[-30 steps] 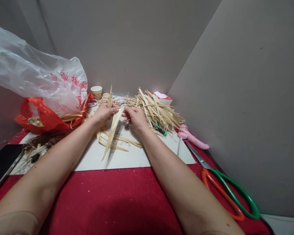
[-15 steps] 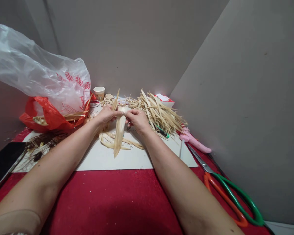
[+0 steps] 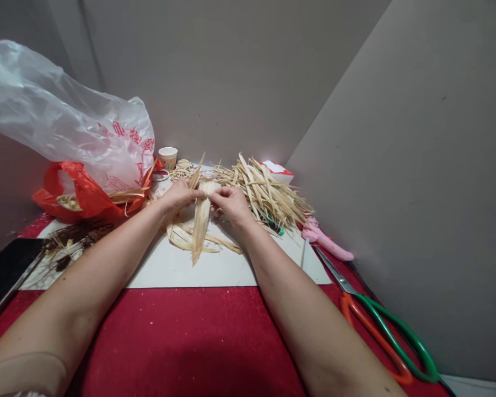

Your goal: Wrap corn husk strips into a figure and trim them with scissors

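My left hand (image 3: 181, 195) and my right hand (image 3: 230, 203) both pinch the top of a pale dried husk leaf (image 3: 200, 223) that hangs down over a white board (image 3: 177, 268). A second narrow strip (image 3: 197, 173) sticks up from my left hand's fingers. Beneath the hands lie a few loose husk strips (image 3: 190, 242). Just right of my right hand is a heap of cut husk strips (image 3: 268, 190).
A clear plastic bag with red print (image 3: 66, 127) over a red bag (image 3: 78, 193) stands at the left. Behind are a paper cup (image 3: 167, 157) and a small red-white box (image 3: 279, 170). Orange and green scissors (image 3: 380, 320) and a pink-handled tool (image 3: 326, 242) lie right. Dark tray (image 3: 4, 273) far left.
The husk leaf swung from slanting to hanging straight down, and both hands drew together at its top. The camera shifted slightly.
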